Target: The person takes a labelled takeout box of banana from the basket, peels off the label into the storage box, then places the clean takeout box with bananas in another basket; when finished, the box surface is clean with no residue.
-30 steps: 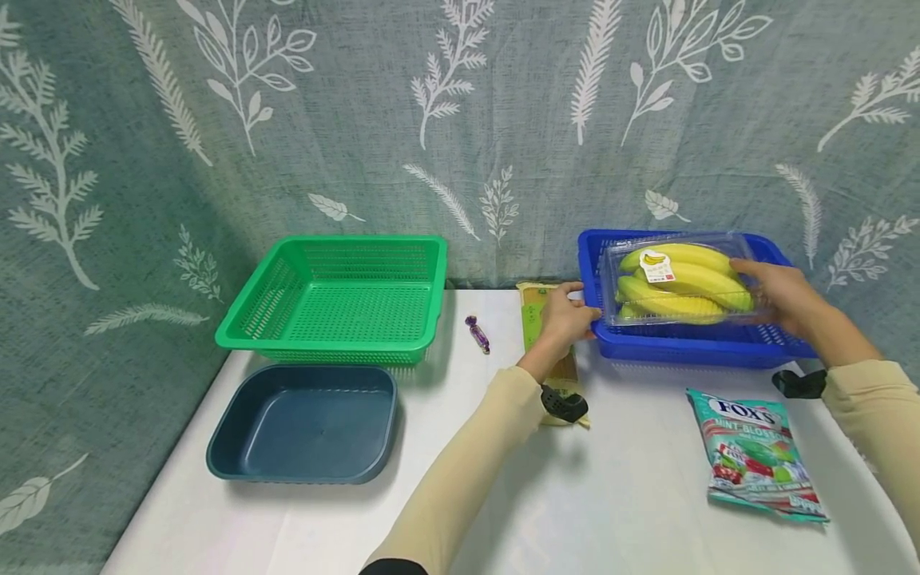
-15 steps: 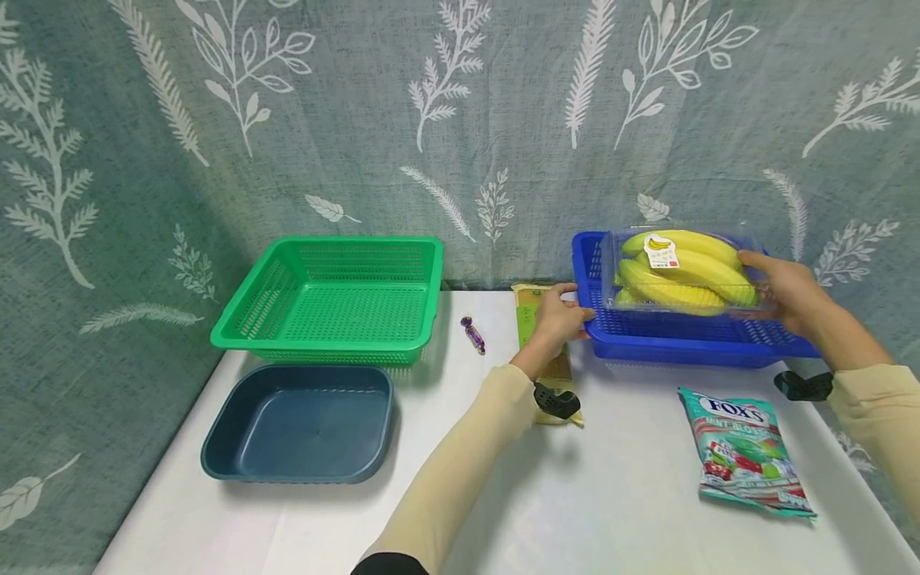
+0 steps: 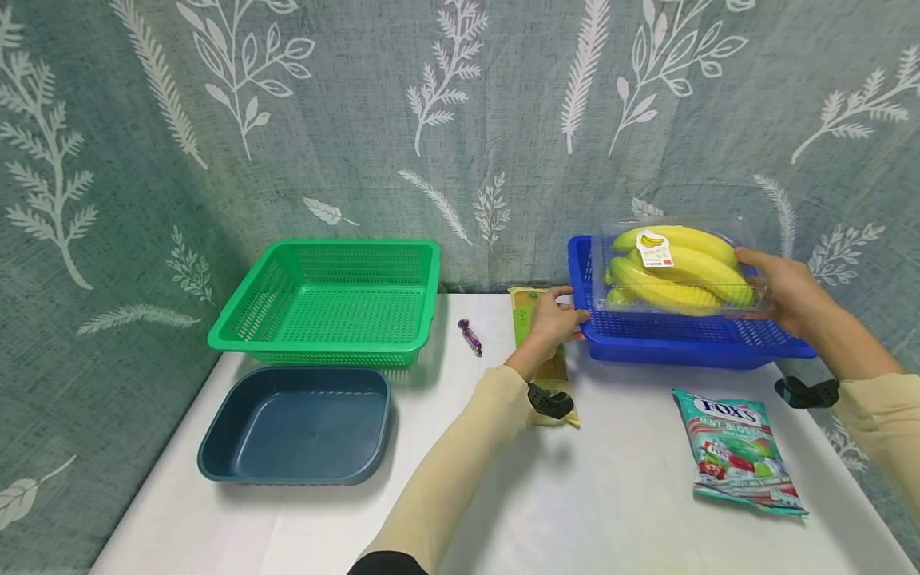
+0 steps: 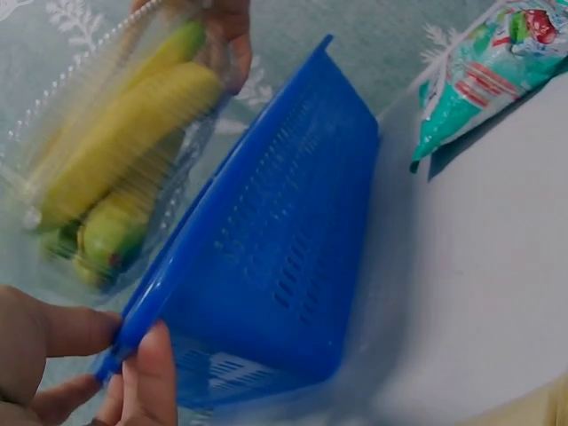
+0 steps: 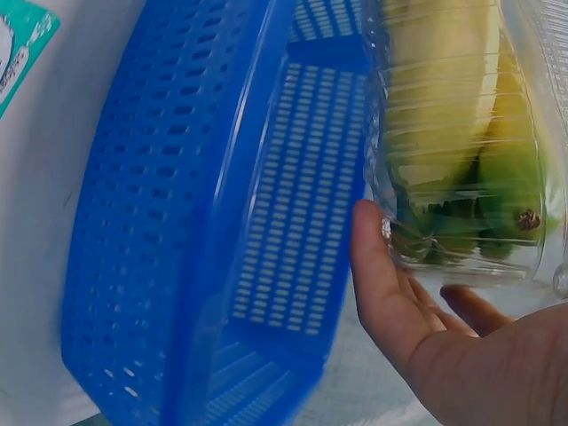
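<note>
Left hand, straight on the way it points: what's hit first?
The blue basket, whose rim the left hand grips. Past that rim, perhaps the banana pack, though its height over the basket is unclear.

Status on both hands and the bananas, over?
Left hand gripping blue basket. Right hand holding boxed bananas above it. Nothing visible between bananas and basket.

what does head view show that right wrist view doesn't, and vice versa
Only the head view shows the green basket, dark blue tub, purple candy, yellow packet and left hand. Only the right wrist view shows a brown tip on a banana's green end. Both show the blue basket, the teal bag, cropped in the wrist view, and the right hand holding the banana pack.
</note>
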Available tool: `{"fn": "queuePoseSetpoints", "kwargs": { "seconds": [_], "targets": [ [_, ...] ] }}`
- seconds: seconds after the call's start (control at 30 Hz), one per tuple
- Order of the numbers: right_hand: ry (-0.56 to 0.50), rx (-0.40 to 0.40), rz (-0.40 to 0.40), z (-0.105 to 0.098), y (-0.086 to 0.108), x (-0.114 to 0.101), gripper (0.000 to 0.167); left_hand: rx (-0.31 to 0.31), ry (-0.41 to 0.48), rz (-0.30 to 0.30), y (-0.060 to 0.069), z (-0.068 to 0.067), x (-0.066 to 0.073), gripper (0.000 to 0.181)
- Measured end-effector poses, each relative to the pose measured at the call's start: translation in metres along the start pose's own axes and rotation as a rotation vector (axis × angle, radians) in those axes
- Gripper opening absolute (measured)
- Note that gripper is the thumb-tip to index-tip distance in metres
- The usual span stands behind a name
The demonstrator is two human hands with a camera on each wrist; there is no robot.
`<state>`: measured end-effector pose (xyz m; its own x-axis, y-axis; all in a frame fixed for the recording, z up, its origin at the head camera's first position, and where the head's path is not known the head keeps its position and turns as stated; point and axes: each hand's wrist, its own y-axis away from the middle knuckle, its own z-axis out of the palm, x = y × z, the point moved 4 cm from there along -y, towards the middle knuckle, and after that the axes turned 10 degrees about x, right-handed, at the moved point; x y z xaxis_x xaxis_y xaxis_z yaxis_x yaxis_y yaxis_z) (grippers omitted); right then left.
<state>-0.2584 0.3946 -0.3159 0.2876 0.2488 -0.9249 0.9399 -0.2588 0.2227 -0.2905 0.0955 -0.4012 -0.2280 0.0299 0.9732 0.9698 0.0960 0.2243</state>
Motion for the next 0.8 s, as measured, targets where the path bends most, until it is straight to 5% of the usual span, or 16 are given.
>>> {"fn": "queuePoseSetpoints", "kwargs": {
  "seconds": [0.3, 0.57, 0.8],
  "targets": [
    [0.046, -0.043, -0.002, 0.007, 0.015, -0.009, 0.098, -0.048, 0.086, 0.009, -0.002, -0.007, -0.003, 0.046],
    [0.131, -0.046, -0.09, 0.018, 0.025, -0.017, 0.093, -0.073, 0.177, 0.026, -0.006, -0.038, 0.003, 0.031],
    [0.128, -0.077, -0.126, 0.031, 0.036, -0.025, 0.086, -0.106, 0.227, 0.03, -0.002, -0.058, 0.016, 0.054]
  ]
}}
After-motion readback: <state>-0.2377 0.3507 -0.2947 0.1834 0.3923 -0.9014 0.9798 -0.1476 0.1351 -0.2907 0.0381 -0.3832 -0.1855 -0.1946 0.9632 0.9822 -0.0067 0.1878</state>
